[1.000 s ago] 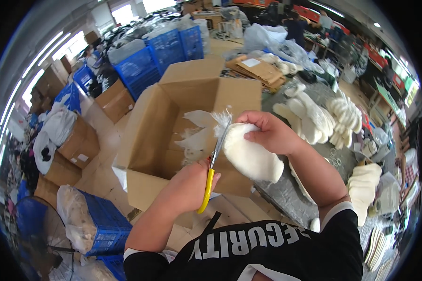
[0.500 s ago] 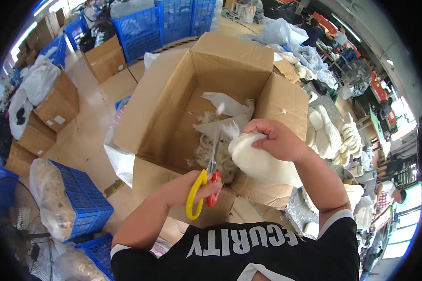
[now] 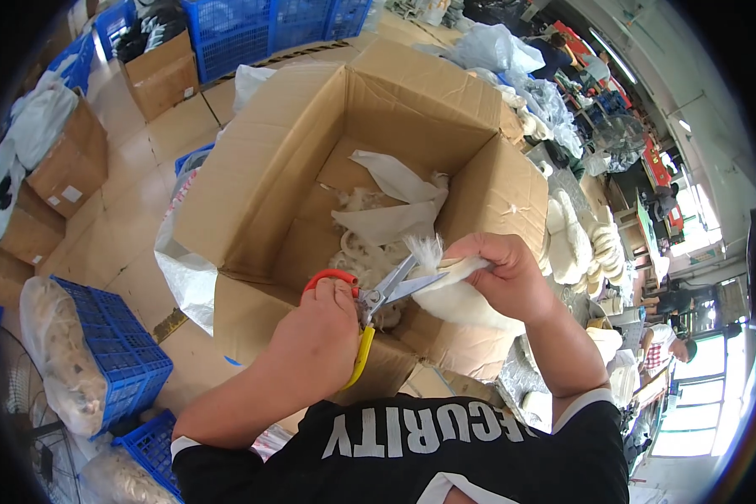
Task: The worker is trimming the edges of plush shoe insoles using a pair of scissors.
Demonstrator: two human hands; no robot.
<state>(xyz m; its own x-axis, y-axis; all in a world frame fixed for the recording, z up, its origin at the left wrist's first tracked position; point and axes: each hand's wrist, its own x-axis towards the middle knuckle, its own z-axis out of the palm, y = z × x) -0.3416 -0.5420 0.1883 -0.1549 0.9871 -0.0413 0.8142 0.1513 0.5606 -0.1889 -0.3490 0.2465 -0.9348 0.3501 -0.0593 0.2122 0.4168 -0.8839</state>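
My left hand (image 3: 315,340) is clenched around the red and yellow handles of a pair of scissors (image 3: 376,301), my fingers (image 3: 343,294) threaded through the loops. The blades stand parted and point to the right, their tips at the tufted end of the white fluffy piece (image 3: 454,294). My right hand (image 3: 504,277) grasps that piece, fingers curled over its top, so the fuzzy fringe sticks out toward the blades while the rounded white body hangs below my palm. Both hands sit just above the near rim of a big open cardboard box (image 3: 260,185), at its right front corner.

Inside the box, just beyond the blades, lie white trimmings and scraps of cloth (image 3: 391,202) in a loose heap on the bottom. The box flaps stand up on all sides; the right wall rises close behind my right hand. To my left the tiled floor (image 3: 134,210) shows between the box and a blue plastic crate (image 3: 109,353) holding a clear bag of pale stuff. More blue crates (image 3: 252,29) and smaller cartons (image 3: 59,168) lie farther off. To my right, piles of white pieces (image 3: 575,239) crowd near the box.
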